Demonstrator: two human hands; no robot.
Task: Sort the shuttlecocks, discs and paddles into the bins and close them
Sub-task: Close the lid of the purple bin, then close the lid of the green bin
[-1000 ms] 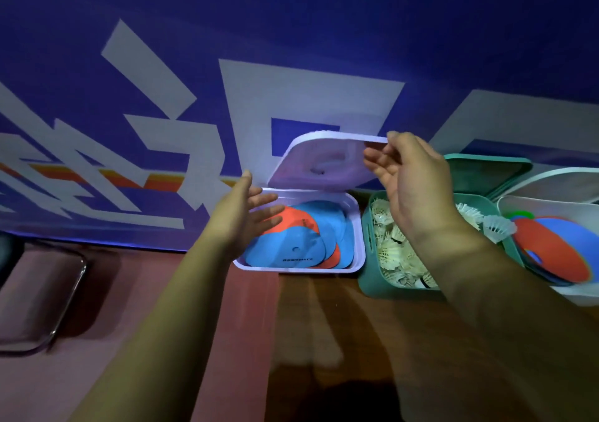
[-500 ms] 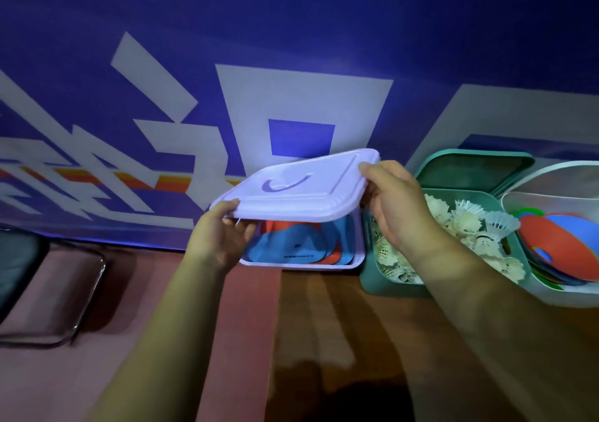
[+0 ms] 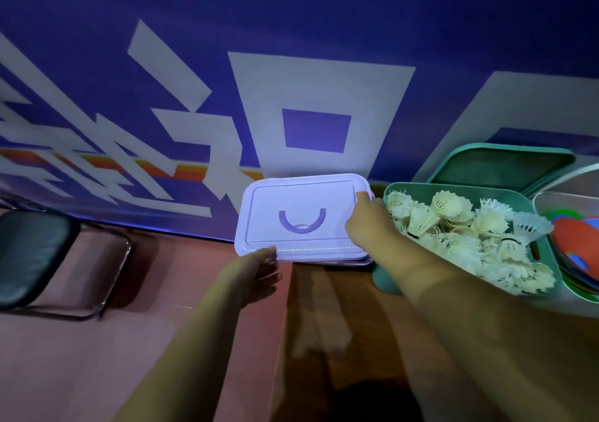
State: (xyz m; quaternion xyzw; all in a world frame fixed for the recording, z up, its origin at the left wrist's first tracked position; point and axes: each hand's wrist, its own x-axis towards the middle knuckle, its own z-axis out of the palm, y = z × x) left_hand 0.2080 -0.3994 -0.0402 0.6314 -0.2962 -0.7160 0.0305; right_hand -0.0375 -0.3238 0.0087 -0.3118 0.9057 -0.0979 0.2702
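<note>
Three bins stand in a row along the far edge of the bench (image 3: 340, 324). The purple bin (image 3: 363, 261), at the far left corner, is covered by the purple lid (image 3: 303, 194), which lies flat and hides the contents. Just right of it the green bin (image 3: 382, 279) is open and heaped with white shuttlecocks (image 3: 453, 227), too many to count; its green lid (image 3: 499, 165) is propped behind. The pale bin (image 3: 551, 198), at the right edge, holds stacked red, blue and green discs (image 3: 573, 237).

The left hand (image 3: 251, 274) has loosely spread fingers (image 3: 269, 253) touching the purple lid's near left corner. The right hand (image 3: 366, 227) sits at the lid's right edge with one fingertip (image 3: 362, 195) on top. Its other fingers are hidden, so its grip cannot be told.
</note>
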